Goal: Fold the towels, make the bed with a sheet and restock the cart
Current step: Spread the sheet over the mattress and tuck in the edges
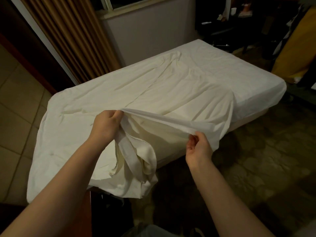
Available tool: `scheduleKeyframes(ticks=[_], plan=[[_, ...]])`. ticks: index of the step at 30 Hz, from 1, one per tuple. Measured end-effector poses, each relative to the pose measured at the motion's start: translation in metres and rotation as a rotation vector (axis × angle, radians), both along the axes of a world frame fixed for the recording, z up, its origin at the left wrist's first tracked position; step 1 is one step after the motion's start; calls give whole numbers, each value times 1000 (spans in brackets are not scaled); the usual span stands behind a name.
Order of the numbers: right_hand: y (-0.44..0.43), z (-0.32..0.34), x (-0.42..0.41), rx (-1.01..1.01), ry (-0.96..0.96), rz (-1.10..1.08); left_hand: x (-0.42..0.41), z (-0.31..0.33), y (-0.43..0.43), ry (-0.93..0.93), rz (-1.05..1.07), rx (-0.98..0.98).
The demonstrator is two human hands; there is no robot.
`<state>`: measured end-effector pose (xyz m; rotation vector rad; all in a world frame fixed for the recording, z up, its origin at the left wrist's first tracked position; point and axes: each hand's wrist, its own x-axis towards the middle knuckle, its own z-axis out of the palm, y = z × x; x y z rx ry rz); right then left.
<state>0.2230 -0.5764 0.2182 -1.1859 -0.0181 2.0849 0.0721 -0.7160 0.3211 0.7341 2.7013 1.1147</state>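
The sheet lies rumpled across the bed. It covers the near end and runs up toward twelve o'clock, but it stops short at two o'clock, where the mattress shows uncovered by it. At the near edge the left hand has its fingers curled tight round a gathered bunch of hem, and a loose tail of cloth hangs down from it toward six o'clock. The right hand, off at four o'clock from the left, pinches the same hem in its fingers. The edge runs taut between the two hands and is lifted clear of the mattress side.

To my eye this is the spreading step, and the sheet sits skewed. I'd say the thing to do is walk the hem out. That means sliding the hands apart to find the true corner, shaking out the bunched tail, and drawing the cloth toward three o'clock so it reaches the uncovered side before any tucking. Pull low and even, since a hard tug from one hand would likely drag the long creases further askew.
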Motion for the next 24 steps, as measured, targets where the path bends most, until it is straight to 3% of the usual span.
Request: scheduleKeyframes(ticks=[6,16,24], plan=[[10,-7,3,-11,-83,91,9,-7,4,23,-6,-22],[33,-18,0,72,-214,-50,15,-19,17,16,14,-21],[56,-19,4,178,-283,-2,8,-29,22,-3,75,-45]])
